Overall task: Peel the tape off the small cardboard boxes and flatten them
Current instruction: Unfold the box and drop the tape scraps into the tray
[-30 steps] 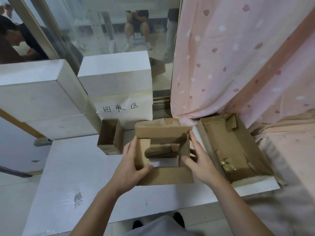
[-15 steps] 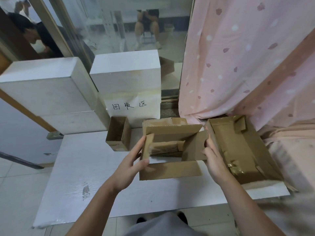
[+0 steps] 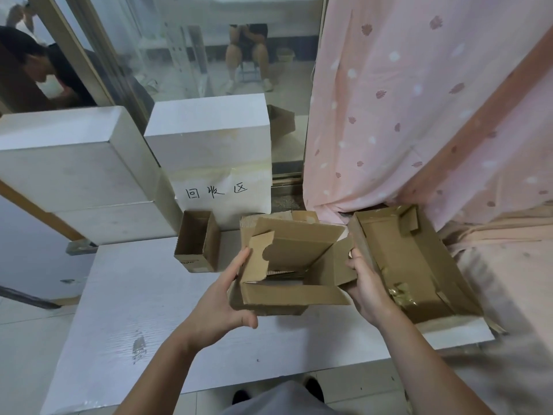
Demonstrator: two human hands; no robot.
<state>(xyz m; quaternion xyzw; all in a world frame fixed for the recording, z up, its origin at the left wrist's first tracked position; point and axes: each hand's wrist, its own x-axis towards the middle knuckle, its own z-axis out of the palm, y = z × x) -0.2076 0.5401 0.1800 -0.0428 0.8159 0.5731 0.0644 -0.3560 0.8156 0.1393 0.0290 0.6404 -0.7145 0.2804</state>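
Note:
I hold a small brown cardboard box (image 3: pixel 296 292) above the white table (image 3: pixel 125 324), its flaps open and its inside facing me. My left hand (image 3: pixel 224 301) grips its left wall and lower corner, thumb underneath. My right hand (image 3: pixel 369 290) grips its right side flap, with the fingers hidden behind the card. Flat cardboard pieces lie inside the box. A smaller upright open box (image 3: pixel 197 241) stands on the table to the left. To the right lies a large open cardboard tray (image 3: pixel 419 265) holding crumpled tape scraps (image 3: pixel 399 292).
Two big white boxes (image 3: pixel 74 172) stand at the back, one bearing a handwritten paper label (image 3: pixel 215 191). A pink curtain (image 3: pixel 419 100) hangs at the right over a cloth-covered surface. People sit beyond the glass partition (image 3: pixel 194 55). The table's front edge is near my body.
The box has been lifted and tipped toward me. Its right flap has swung outward in my right hand, and my left hand has slid lower under the left corner.

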